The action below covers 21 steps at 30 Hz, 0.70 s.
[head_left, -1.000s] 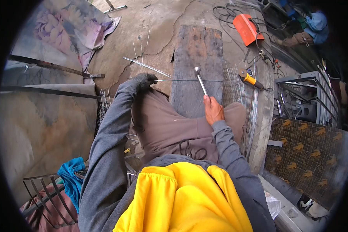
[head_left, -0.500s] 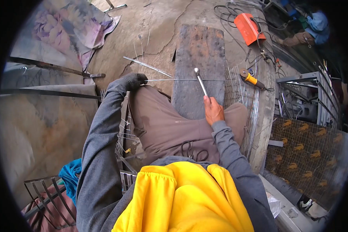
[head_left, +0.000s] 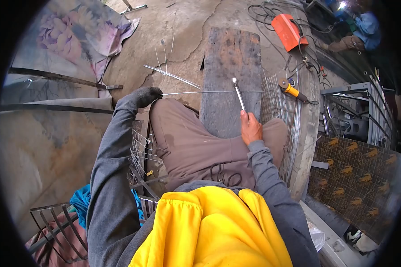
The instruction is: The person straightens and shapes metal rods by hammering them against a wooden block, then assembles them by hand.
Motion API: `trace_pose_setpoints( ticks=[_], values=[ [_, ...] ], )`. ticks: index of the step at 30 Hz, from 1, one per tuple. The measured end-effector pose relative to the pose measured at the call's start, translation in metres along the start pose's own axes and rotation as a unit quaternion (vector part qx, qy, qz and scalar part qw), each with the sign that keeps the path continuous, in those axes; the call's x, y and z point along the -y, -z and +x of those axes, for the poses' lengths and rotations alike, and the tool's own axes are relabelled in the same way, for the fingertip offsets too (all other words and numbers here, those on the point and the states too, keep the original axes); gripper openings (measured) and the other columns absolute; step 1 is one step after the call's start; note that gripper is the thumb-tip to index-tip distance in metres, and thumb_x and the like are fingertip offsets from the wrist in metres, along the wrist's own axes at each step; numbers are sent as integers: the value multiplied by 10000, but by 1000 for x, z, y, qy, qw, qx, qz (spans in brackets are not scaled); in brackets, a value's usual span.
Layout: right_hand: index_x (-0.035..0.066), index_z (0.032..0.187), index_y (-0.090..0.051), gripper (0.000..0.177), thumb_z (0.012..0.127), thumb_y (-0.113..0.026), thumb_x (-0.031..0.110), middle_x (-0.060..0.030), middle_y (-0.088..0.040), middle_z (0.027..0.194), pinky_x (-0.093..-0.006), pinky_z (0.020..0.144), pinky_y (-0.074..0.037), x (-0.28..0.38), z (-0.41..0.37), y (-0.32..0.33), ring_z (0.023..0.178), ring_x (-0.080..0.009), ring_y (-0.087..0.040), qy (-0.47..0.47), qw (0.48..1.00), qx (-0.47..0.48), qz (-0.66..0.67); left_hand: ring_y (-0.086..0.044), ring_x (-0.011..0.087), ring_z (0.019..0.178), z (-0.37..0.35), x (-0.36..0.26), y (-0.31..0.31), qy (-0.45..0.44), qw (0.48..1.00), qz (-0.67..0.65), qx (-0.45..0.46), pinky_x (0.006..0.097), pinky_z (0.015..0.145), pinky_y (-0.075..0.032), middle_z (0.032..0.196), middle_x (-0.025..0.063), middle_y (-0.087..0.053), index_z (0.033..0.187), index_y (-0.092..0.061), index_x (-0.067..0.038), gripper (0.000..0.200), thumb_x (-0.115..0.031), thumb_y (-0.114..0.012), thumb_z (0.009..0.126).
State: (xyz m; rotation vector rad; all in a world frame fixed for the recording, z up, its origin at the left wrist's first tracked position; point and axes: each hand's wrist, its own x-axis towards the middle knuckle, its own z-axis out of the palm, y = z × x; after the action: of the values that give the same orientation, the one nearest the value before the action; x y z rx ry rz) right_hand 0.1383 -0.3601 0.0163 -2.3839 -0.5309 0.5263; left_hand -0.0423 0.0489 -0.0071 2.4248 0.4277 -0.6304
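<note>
Across weathered grey wooden plank: thin straight steel wire, likely light, springy, slippery; best held near one end. Wrapped tight in bare right hand: slim silver metal hammer, head seemingly just over wire. Pinching wire's left end: dark-gloved left hand.

The right hand is covering the handle end of the metal tool. The gloved left hand is hiding one end of the wire. The lens rim is cropping the co-worker.
</note>
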Motion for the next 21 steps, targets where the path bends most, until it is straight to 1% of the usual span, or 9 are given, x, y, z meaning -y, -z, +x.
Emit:
trace_pose_setpoints(
  ticks=[2, 3, 4, 6, 10, 16, 17, 19, 21],
  values=[
    [27, 860, -557, 533, 978, -425, 530, -243, -622, 784, -533, 709, -431, -9, -3, -3, 796, -475, -584, -1, 999, -10, 47, -613, 230, 960, -1, -3, 3, -4, 999, -35, 9, 361, 891, -473, 1009, 109, -674, 1070, -650, -63, 205, -160, -538, 928],
    [27, 860, -557, 533, 978, -425, 530, -243, -622, 784, -533, 709, -431, -10, -4, -3, 796, -475, -584, -1, 999, -7, 47, -609, 230, 964, -1, -7, 3, -13, 997, -69, 22, 363, 895, -469, 1012, 109, -671, 1060, -650, -56, 208, -182, -535, 941],
    [26, 857, -559, 535, 978, -426, 529, -240, -622, 784, -527, 709, -432, -11, -5, -3, 795, -473, -584, -3, 999, -2, 48, -609, 230, 964, 4, -8, 0, -12, 997, -69, 24, 363, 895, -469, 1012, 109, -671, 1060, -650, -56, 208, -182, -535, 941],
    [24, 854, -560, 537, 978, -428, 529, -237, -623, 784, -521, 709, -434, -13, -8, -4, 794, -472, -583, -5, 999, 2, 47, -595, 226, 984, 19, -13, -4, -47, 995, -85, 27, 363, 907, -460, 1029, 109, -655, 1052, -637, -48, 226, -221, -530, 954],
    [23, 860, -565, 539, 975, -433, 533, -236, -618, 778, -510, 706, -435, -14, -9, -6, 791, -470, -582, 17, 998, -4, 61, -589, 232, 1009, 34, -22, -8, -26, 995, -91, 9, 363, 924, -451, 1041, 111, -642, 1060, -622, -47, 240, -243, -529, 957],
    [20, 863, -558, 535, 976, -440, 530, -235, -599, 760, -492, 689, -436, 0, -6, 0, 771, -460, -583, 8, 998, 3, 62, -588, 247, 1026, 58, -15, -21, -99, 993, -58, 30, 370, 926, -452, 1054, 111, -635, 1063, -607, -45, 246, -250, -520, 960],
    [21, 871, -558, 529, 978, -442, 526, -231, -594, 751, -485, 682, -438, 2, -5, 0, 759, -453, -584, 11, 998, 0, 65, -588, 247, 1026, 58, -14, -22, -98, 993, -59, 31, 370, 926, -452, 1054, 111, -635, 1063, -607, -45, 246, -250, -520, 960],
    [22, 881, -560, 525, 978, -442, 524, -226, -588, 738, -481, 673, -438, 15, -3, 2, 743, -447, -584, 15, 997, -4, 79, -590, 260, 1038, 51, -27, -14, -52, 995, -74, 48, 369, 932, -451, 1064, 113, -638, 1076, -615, -40, 261, -254, -518, 963],
    [24, 892, -562, 520, 979, -443, 523, -220, -583, 725, -477, 663, -439, 21, -2, -1, 727, -441, -583, 19, 995, -8, 93, -589, 262, 1044, 52, -24, -16, -60, 993, -88, 49, 366, 934, -451, 1077, 115, -638, 1085, -619, -40, 270, -259, -521, 961]
  ],
)
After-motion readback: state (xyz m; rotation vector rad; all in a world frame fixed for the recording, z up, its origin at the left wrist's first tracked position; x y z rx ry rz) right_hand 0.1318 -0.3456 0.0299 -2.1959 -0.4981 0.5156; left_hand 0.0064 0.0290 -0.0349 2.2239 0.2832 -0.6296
